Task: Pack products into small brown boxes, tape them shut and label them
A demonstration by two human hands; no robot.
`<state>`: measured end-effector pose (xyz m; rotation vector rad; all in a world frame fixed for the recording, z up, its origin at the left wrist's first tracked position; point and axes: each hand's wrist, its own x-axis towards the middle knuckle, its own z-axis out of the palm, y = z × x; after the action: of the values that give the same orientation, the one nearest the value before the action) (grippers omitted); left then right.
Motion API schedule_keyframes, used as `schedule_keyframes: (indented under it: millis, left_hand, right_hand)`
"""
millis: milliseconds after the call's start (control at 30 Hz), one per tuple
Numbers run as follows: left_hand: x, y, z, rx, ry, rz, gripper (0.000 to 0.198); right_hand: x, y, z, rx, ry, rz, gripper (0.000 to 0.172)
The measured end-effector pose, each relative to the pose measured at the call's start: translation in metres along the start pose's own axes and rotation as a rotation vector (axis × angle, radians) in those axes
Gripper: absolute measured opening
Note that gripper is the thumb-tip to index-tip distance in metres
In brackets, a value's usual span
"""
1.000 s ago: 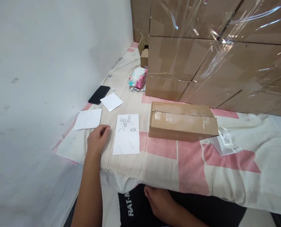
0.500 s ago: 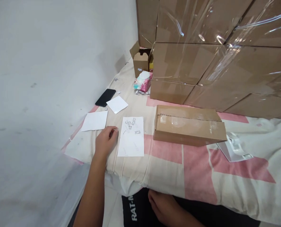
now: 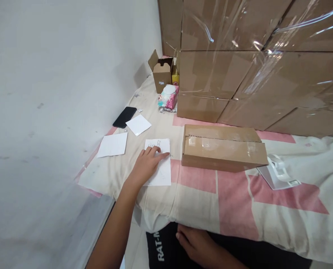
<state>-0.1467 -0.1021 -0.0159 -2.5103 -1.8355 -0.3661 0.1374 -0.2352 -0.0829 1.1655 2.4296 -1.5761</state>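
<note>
My left hand [image 3: 147,163] is over a white paper sheet [image 3: 163,178] with small pencil drawings. One digit stretches to the sheet's right edge, and the other fingers are bent and apart from it. No held object shows there, and the hand covers most of the drawings. My right hand [image 3: 196,241] rests on black clothing [image 3: 162,250] with white lettering, below the bed edge. Its thumb stands off from the fingers, which are partly hidden, and I see nothing in it. Left of the drawn sheet lie a blank paper [image 3: 112,145] and a smaller white paper [image 3: 138,124].
A black phone [image 3: 125,117] lies by the wall. Right of the drawn sheet is a closed cardboard box [image 3: 224,149], with a white tape dispenser [image 3: 280,170] beyond it. Plastic-wrapped cartons [image 3: 211,74] stand behind, beside a wipes pack [image 3: 169,97] and an open small box [image 3: 162,76].
My left hand has moved right from beside the drawn sheet onto it, and its curled fingers have spread. The right hand stays on the clothing, its thumb now more apart.
</note>
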Motion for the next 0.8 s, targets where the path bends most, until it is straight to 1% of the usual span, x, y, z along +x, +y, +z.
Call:
schedule_keyframes:
  millis: [33, 67, 133, 167, 233, 300, 367, 433, 467, 500, 567, 633, 667, 733, 800]
  left_hand:
    - [0.004, 0.001, 0.0, 0.026, -0.012, 0.017, 0.047]
    - [0.006, 0.002, 0.0, 0.04, -0.018, 0.028, 0.038]
    - [0.008, 0.001, -0.001, 0.047, -0.012, 0.023, 0.02]
    - [0.008, 0.001, -0.001, 0.039, -0.006, 0.014, 0.015]
    - [0.004, 0.0, 0.0, -0.002, 0.008, -0.006, 0.012]
    - [-0.002, 0.001, 0.001, -0.06, 0.044, -0.045, 0.013]
    - [-0.008, 0.003, 0.003, -0.108, 0.084, -0.094, 0.015]
    - [-0.013, 0.006, 0.005, -0.14, 0.099, -0.131, 0.015]
    - [-0.016, 0.008, 0.005, -0.153, 0.095, -0.137, 0.015]
    - [-0.018, 0.01, 0.006, -0.163, 0.091, -0.14, 0.015]
    - [-0.023, 0.016, 0.006, -0.185, 0.109, -0.143, 0.013]
    - [-0.029, 0.025, 0.003, -0.262, 0.187, -0.165, 0.009]
    - [-0.032, 0.031, 0.001, -0.325, 0.239, -0.2, 0.009]
    - [-0.039, 0.047, -0.006, -0.468, 0.325, -0.295, 0.01]
    - [-0.046, 0.068, -0.013, -0.577, 0.372, -0.372, 0.01]
  right_hand:
    - [0.0, 0.0, -0.001, 0.002, -0.009, 0.006, 0.029]
    - [-0.001, -0.001, -0.002, 0.002, -0.021, 0.01, 0.028]
    - [-0.004, -0.003, -0.005, -0.008, -0.041, -0.004, 0.024]
    - [-0.005, -0.005, -0.008, -0.014, -0.054, -0.023, 0.022]
    - [-0.01, -0.011, -0.016, -0.015, -0.089, -0.092, 0.018]
    - [-0.015, -0.022, -0.029, -0.007, -0.128, -0.212, 0.017]
    - [-0.019, -0.036, -0.046, 0.008, -0.123, -0.35, 0.017]
    - [-0.019, -0.053, -0.066, 0.01, -0.033, -0.458, 0.014]
    - [-0.017, -0.061, -0.076, -0.007, 0.04, -0.495, 0.015]
    - [-0.012, -0.068, -0.085, -0.043, 0.118, -0.522, 0.018]
    - [0.0, -0.077, -0.099, -0.148, 0.252, -0.54, 0.03]
    - [0.016, -0.079, -0.106, -0.218, 0.342, -0.509, 0.039]
    - [0.023, -0.078, -0.107, -0.215, 0.386, -0.477, 0.041]
    - [0.034, -0.072, -0.108, -0.142, 0.479, -0.41, 0.041]
    - [0.038, -0.065, -0.108, -0.018, 0.571, -0.369, 0.04]
